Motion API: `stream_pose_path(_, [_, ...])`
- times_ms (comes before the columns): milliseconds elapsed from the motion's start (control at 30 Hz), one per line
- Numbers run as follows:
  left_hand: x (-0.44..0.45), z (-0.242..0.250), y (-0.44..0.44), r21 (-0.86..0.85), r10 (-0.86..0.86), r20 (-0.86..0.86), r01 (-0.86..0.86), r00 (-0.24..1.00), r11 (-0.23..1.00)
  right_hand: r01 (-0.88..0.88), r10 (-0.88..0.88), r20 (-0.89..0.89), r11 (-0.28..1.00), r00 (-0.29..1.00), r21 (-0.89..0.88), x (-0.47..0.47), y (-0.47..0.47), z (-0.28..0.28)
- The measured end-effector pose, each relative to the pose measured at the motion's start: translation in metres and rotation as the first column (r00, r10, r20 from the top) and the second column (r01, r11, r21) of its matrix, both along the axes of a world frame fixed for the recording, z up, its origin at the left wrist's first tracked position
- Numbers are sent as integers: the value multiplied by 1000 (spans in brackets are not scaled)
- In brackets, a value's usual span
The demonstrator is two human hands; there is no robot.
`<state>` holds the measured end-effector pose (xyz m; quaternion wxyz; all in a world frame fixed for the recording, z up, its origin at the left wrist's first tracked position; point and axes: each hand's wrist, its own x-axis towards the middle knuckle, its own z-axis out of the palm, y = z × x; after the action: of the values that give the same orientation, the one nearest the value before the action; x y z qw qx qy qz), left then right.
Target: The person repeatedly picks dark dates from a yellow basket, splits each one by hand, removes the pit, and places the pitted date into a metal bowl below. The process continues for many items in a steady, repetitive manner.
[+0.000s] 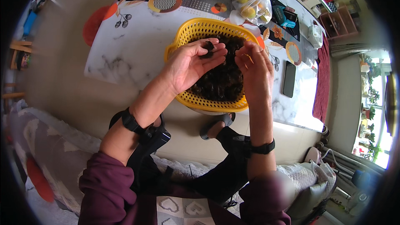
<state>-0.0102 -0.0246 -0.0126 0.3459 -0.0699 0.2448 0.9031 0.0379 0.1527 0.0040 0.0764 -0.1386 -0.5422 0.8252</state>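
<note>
A yellow perforated plastic basket [215, 104] sits at the table's near edge. Inside lies a heap of dark, wet-looking pieces [218, 82], which look like soaked wood ear fungus. My left hand [193, 62] is over the basket's left side, palm up, with one dark piece [208, 49] held between thumb and fingers. Over the right side of the basket is my right hand [254, 64], its fingers bent and fingertips close together. Whether anything small is between those fingertips is not visible. Both hands hide part of the heap.
The basket stands on a marble-patterned tabletop [115, 59]. Behind it to the right is a clear plastic bag of yellow-orange fruit [250, 4]. A smartphone [289, 79] lies right of my right hand. Farther back are a teal packet [286, 17] and a white packet [315, 36].
</note>
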Motion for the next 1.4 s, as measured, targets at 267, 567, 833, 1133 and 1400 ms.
stream_pose_path(267, [-1, 8, -5, -110, 21, -179, -41, 984, 993, -134, 122, 115, 986, 986, 99, 8, -9, -2])
stream_pose_path(567, [-11, 6, -16, 78, 9, -39, -6, 999, 997, -162, 132, 152, 966, 980, 202, 14, -4, -7])
stream_pose_path(833, [-77, 45, -209, -62, 774, -566, -951, 285, 304, -104, 88, 129, 986, 988, 129, 14, -5, 2])
stream_pose_path(1133, [-182, -16, -362, -604, 206, -791, -680, 577, -415, -89, 73, 103, 982, 992, 167, 15, 5, -3])
stream_pose_path(1400, [-91, 75, -230, -664, -267, -737, -591, 621, 458, -57, 37, 93, 973, 995, 223, 17, 20, -8])
